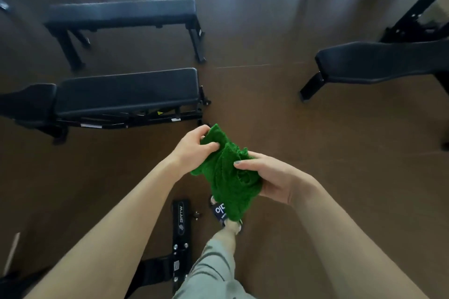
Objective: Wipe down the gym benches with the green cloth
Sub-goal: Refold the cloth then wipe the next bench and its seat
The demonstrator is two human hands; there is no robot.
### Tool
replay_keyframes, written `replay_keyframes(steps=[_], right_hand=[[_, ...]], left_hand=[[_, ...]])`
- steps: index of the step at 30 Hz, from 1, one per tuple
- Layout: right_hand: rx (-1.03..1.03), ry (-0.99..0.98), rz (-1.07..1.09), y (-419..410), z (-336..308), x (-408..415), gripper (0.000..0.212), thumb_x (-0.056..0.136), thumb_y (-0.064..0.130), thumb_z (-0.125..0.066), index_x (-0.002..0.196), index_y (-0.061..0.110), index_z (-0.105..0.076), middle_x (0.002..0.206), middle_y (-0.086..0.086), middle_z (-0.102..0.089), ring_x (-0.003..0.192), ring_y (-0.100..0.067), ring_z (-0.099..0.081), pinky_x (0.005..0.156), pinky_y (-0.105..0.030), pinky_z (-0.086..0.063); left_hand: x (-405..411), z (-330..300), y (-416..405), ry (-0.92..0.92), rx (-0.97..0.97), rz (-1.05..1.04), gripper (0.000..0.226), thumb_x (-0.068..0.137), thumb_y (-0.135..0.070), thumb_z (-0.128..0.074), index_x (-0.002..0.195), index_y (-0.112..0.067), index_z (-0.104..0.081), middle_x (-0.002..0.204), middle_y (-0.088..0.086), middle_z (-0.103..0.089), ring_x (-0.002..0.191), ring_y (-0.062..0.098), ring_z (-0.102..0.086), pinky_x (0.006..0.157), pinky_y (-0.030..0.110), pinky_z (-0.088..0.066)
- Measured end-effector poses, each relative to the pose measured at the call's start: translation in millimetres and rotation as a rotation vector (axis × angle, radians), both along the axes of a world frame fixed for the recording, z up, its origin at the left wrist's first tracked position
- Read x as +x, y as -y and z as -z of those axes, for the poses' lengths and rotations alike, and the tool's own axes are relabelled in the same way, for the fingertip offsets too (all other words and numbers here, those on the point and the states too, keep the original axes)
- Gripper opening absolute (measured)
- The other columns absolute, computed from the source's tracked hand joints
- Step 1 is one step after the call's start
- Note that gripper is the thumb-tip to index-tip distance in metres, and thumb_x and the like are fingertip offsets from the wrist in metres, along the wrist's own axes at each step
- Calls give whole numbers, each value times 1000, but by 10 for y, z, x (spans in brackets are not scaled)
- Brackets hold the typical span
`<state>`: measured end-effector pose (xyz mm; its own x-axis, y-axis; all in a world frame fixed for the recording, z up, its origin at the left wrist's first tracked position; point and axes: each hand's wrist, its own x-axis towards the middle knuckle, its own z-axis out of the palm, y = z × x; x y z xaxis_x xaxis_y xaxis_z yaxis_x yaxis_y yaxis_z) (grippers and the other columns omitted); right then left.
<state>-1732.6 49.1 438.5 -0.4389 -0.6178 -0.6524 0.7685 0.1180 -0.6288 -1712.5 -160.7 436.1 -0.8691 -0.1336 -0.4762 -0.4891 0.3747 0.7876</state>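
While both hands bunch a crumpled green terry cloth (227, 177) at centre frame, wiping has not begun.
Left hand (192, 148) and right hand (269, 177) pinch it; the nearest black padded bench (126, 90), centre left, likely comes next.

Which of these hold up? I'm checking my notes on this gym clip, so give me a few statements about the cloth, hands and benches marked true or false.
1. Both hands grip the green cloth. True: left hand, right hand.
2. The cloth lies spread flat on a bench. False: it is bunched in the air above the floor.
3. The nearest bench on the left has a black pad. True.
4. The cloth is blue. False: green.
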Motion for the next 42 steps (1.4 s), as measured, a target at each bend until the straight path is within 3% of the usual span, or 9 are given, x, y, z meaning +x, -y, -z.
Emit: replay_keyframes(steps=[5, 17, 23, 28, 31, 33, 37, 39, 42], right_hand=[[-55, 34, 42, 528, 261, -1129, 34, 107, 9, -48, 138, 14, -60, 130, -14, -71, 121, -30, -68, 101, -44, -56], [90, 191, 507, 1971, 845, -3517, 25, 106, 12, -53, 129, 12, -62, 113, -14, -77, 96, -27, -77, 72, -38, -63], [292, -503, 362, 2837, 1401, -4689, 29, 106, 18, -52, 130, 33, -60, 119, 10, -69, 112, -10, -65, 101, -38, -53], [441, -1438, -297, 3506, 2574, -5096, 55, 102, 8, -55, 155, 20, -45, 157, -3, -49, 141, -26, -47, 117, -43, -39], [491, -1481, -1009, 3715, 3493, -5061, 74, 100, 17, -57, 164, 30, -22, 171, -7, -22, 153, -36, -24, 123, -49, -31], [484, -1395, -1286, 3797, 4024, -5019, 64, 102, 20, -53, 161, 28, -31, 164, -8, -35, 149, -36, -33, 122, -49, -31], [389, -1754, -859, 4078, 4764, -5169, 32, 95, 12, -55, 124, 10, -67, 117, -8, -69, 111, -33, -64, 99, -45, -50], [355, -1844, -775, 4340, 5014, -5264, 39, 101, 23, -49, 137, 15, -62, 135, -10, -65, 128, -34, -57, 111, -48, -43], [426, -1898, -993, 4604, 5289, -5287, 56, 108, 51, -21, 162, 36, -26, 171, -7, -21, 159, -31, -14, 128, -50, -14]], left_hand=[[-1087, 405, 489, -44, -28, -42, 12, 99, -20, -64, 105, -30, -66, 101, -7, -74, 98, 16, -72, 94, 50, -58], [-2763, 956, 1801, 93, -18, -397, 40, 106, -32, -53, 146, -35, -46, 128, -5, -62, 118, 18, -58, 96, 31, -42], [-3406, 1643, 2458, 150, -60, -602, 46, 108, -32, -50, 152, -34, -38, 132, -4, -59, 110, 18, -60, 88, 35, -50], [-3845, 2633, 3014, 152, -132, -945, 48, 109, -35, -46, 155, -32, -34, 141, -1, -53, 111, 19, -54, 83, 36, -41], [-3995, 3433, 3297, 168, -145, -1183, 52, 108, -38, -45, 157, -28, -31, 151, 5, -46, 115, 22, -51, 88, 39, -39], [-4053, 4026, 3510, 181, -163, -1316, 59, 107, -42, -45, 160, -27, -24, 160, 11, -32, 127, 32, -50, 97, 48, -42], [-4060, 5026, 3809, 208, -227, -1536, 69, 103, -48, -48, 160, -26, -15, 161, 22, -20, 136, 44, -41, 108, 61, -39], [-4131, 5359, 3866, 28, -261, -1603, 69, 102, -45, -51, 159, -28, -15, 157, 23, -19, 125, 45, -49, 102, 55, -44], [-4238, 5634, 3889, -267, -271, -1724, 67, 100, -38, -57, 156, -29, -22, 152, 18, -20, 109, 35, -54, 85, 39, -50]])
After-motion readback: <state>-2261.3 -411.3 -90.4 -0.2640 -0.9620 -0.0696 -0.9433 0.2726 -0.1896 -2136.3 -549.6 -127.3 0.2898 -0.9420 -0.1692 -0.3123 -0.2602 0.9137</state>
